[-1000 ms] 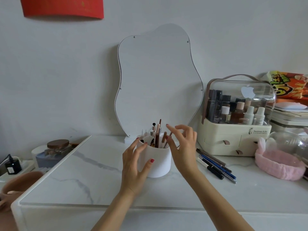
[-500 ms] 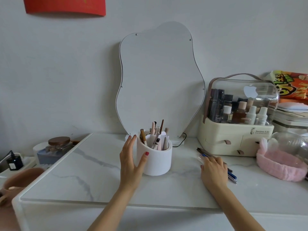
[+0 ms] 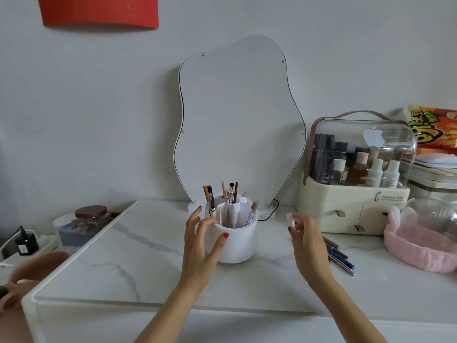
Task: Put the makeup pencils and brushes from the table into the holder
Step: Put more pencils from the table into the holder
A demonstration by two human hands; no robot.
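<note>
Right now your left hand (image 3: 201, 246) cups the side of the white holder (image 3: 235, 240), fingers spread against its wall rather than clenched, steadying it on the marble table (image 3: 128, 258). Your right hand (image 3: 308, 241) pinches a white pencil-like item (image 3: 291, 220) between its fingertips, lifted just right of the holder's rim. It looks light, stiff and smooth, so it may slip; pinch near the middle and drop it end-first into a free slot. The remaining pencils (image 3: 340, 257) lie flat on the table just behind and right of your right wrist, close together, so take them one at a time.
</note>
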